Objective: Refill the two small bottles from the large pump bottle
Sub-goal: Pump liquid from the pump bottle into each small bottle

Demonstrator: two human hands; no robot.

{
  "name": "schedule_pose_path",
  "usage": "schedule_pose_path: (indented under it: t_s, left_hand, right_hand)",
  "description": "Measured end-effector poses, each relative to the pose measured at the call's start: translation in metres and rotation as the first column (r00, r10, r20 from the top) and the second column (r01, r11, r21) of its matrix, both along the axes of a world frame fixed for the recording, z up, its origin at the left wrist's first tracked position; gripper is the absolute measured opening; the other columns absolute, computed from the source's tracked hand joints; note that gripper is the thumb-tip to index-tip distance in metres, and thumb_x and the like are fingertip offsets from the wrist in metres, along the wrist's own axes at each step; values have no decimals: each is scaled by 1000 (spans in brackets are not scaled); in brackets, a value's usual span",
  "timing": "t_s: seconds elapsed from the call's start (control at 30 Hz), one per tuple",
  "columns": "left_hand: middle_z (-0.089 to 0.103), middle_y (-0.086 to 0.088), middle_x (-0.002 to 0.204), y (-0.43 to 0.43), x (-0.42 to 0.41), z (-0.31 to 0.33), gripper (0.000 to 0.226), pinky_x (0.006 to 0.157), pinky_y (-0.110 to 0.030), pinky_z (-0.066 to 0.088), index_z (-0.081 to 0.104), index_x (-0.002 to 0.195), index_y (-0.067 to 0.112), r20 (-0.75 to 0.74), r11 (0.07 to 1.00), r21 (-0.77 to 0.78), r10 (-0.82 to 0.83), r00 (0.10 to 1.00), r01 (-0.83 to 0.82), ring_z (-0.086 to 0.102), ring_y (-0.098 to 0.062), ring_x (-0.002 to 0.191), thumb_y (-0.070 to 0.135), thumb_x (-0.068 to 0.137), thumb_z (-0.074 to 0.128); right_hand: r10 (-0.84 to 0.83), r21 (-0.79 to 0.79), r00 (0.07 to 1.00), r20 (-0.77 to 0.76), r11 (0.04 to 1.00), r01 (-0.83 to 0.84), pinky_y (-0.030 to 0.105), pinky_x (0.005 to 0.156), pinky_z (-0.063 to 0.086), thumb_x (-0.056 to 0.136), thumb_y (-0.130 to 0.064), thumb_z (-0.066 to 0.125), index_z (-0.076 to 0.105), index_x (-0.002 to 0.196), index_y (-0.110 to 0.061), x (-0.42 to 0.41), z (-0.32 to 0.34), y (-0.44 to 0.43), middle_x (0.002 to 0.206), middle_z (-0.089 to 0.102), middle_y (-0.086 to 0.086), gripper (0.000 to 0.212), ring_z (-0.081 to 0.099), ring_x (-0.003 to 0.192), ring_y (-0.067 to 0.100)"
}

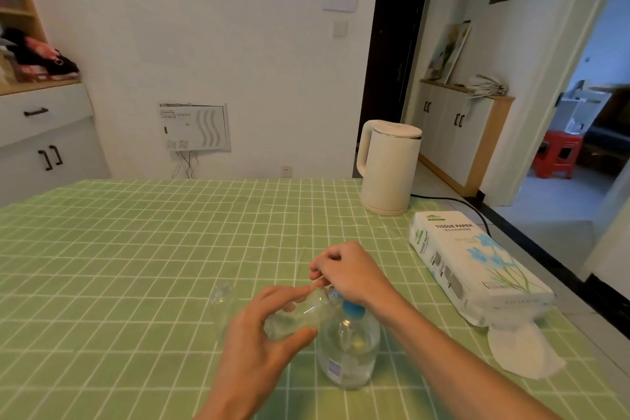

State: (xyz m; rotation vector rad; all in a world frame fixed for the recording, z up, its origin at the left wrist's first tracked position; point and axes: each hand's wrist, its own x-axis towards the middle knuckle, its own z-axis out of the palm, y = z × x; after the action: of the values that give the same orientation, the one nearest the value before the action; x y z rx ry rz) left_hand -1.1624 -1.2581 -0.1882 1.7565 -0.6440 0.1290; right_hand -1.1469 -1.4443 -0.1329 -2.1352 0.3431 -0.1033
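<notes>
My left hand (259,341) grips a small bottle (300,312), tilted on its side, just above and left of the pump bottle (351,351), which stands on the table (136,249) near me. My right hand (347,273), fingers curled, pinches at the small bottle's mouth. A second small bottle (223,300) stands just behind my left hand. A tissue pack (470,262) lies to the right, with a kettle (388,167) beyond it.
</notes>
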Motion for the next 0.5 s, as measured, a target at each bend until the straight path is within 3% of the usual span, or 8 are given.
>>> schedule_pose_path:
  t_s: [0.13,0.5]
  left_hand:
    - [75,18,106,1,0,7,60,86,-8,44,76,114,50,15,1000,13,10,1000,-10,67,-10,101,11,72,93]
    - [75,17,107,0,0,1,55,87,-7,45,77,117,41,0,1000,12,10,1000,-10,68,-9,103,10,73,92]
  right_hand:
    - [35,-26,999,22,999,-34,30,79,63,98,-25,63,79,91,-18,3,8,0,90,81,-4,19,78,83,12]
    - [-1,33,1000,-3,999,1,19,68,56,100,-17,59,78,84,-20,4,-8,-2,84,80,-6,25,77,76,6]
